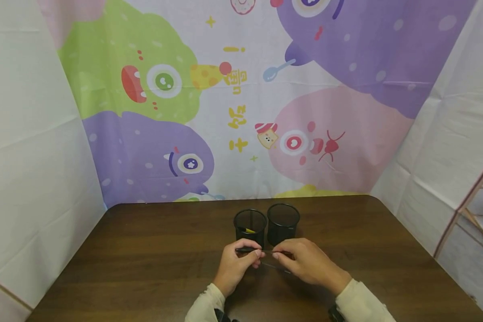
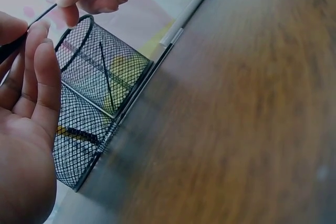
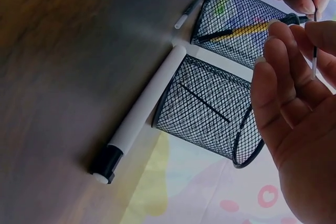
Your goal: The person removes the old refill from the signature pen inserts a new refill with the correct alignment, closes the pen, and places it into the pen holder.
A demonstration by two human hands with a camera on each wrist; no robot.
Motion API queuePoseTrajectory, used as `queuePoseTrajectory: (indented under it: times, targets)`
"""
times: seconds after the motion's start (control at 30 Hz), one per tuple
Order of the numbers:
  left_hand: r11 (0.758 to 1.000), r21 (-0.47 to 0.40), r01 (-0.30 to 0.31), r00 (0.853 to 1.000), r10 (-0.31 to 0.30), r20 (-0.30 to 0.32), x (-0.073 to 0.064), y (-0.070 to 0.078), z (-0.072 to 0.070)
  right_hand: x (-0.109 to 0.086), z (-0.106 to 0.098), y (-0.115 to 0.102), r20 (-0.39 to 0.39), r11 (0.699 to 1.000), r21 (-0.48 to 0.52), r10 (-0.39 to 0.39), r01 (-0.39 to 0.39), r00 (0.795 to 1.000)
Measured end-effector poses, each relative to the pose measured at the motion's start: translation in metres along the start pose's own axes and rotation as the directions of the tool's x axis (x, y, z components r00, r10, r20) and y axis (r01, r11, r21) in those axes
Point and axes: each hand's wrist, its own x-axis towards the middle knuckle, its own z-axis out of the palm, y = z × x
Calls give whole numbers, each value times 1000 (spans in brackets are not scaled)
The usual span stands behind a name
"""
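Observation:
Over the front of two black mesh cups, my hands meet at a thin dark rod (image 1: 267,251) that looks like a pen refill. My left hand (image 1: 234,264) pinches a thicker black pen piece (image 1: 244,249) from which the rod runs to the right. My right hand (image 1: 306,261) pinches the rod between thumb and fingertips. In the right wrist view the rod (image 3: 314,51) has a black upper part and a pale end. On the table below lie a whitish tube with a black end (image 3: 144,106) and a thin piece (image 2: 108,136) with a spring-like coil.
The left mesh cup (image 1: 241,226) contains a yellow and black pen (image 1: 248,230). Beside it stands the right mesh cup (image 1: 281,230). Behind the brown table (image 1: 153,250) hangs a cartoon-printed cloth (image 1: 241,174), with pale cloth walls (image 1: 36,179) on both sides.

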Motion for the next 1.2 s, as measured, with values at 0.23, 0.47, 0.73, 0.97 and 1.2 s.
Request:
queuePoseTrajectory:
  times: [0.23,0.47,0.73,0.97,1.2]
  targets:
    - [1000,6,-2,1000,2,4,-1,1,0,4,1,-3,17,1000,-3,-20,20,1000]
    - [1000,6,-9,1000,9,6,-1,1,1,6,2,-6,34,1000,16,-22,21,999]
    - [1000,-11,-8,1000,8,8,-1,2,2,8,4,-7,46,1000,7,-9,9,999]
    - [1000,-4,-19,1000,19,-6,0,1,0,7,1,-7,64,997,33,74,-77,995]
    - [1000,-18,-12,1000,11,-7,0,1,-1,5,-3,-6,43,995,32,92,-93,995]
